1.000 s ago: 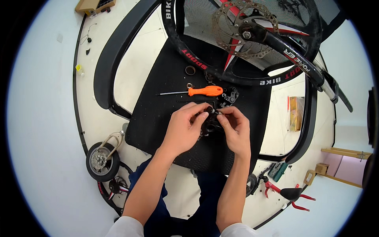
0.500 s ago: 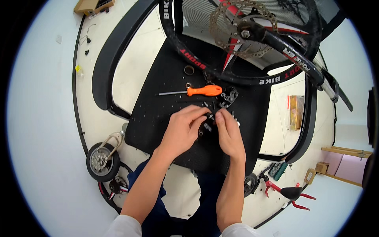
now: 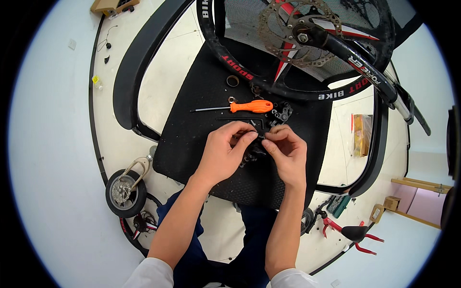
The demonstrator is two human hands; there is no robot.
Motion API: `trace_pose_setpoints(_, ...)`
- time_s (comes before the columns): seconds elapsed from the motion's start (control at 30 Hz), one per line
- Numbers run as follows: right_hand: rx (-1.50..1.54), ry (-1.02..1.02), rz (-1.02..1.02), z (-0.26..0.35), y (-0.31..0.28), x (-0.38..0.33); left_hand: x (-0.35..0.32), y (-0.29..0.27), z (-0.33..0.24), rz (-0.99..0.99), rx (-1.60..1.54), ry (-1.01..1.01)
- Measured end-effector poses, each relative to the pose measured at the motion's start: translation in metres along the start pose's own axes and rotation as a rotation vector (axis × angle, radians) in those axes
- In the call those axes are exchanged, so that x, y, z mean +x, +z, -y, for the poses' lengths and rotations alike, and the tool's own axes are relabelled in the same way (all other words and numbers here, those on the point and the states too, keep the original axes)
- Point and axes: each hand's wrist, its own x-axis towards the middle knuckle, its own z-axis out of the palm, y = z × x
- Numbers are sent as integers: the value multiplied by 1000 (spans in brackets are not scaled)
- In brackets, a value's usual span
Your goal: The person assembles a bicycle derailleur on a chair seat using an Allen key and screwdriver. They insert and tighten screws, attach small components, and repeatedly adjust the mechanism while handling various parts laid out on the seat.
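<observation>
Over the black chair seat point(image 3: 192, 139), my left hand point(image 3: 222, 150) and my right hand point(image 3: 289, 154) meet fingertip to fingertip. Both are closed in a pinch on a small dark part point(image 3: 260, 136), mostly covered by the fingers, so its kind is unclear. Just beyond the fingers lies a black hex key point(image 3: 240, 119). Farther off is a screwdriver point(image 3: 252, 106) with an orange handle, its shaft pointing left. A black metal mechanism with a silver face point(image 3: 284, 113) rests past my right fingers. Several small loose parts point(image 3: 249, 157) sit between my hands, partly hidden.
A bicycle wheel point(image 3: 230, 62) with a disc rotor point(image 3: 265, 36) and black fork point(image 3: 357, 60) leans across the far seat. A ring point(image 3: 232, 80) and a nut point(image 3: 232, 100) lie near it. Armrests point(image 3: 126, 91) flank the seat. A small wheel point(image 3: 126, 193) stands on the floor at left.
My right hand has turned and its fingers have curled more, its thumb now showing against the small part. The hex key is more exposed. The view has shifted slightly.
</observation>
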Motion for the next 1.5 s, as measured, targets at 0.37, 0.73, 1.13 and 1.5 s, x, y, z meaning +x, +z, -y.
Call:
trace_pose_setpoints(0.37,-248,164,62,5,0,-2,0,2,3,-2,-58,24)
trace_pose_setpoints(0.73,-233,166,64,2,-1,1,1,1,5,13,-97,-45)
trace_pose_setpoints(1.13,-209,103,46,-1,-4,2,0,1,1,4,-99,-43)
trace_pose_setpoints(1.5,-258,143,52,-7,-11,1,0,3,2,-17,-101,-22)
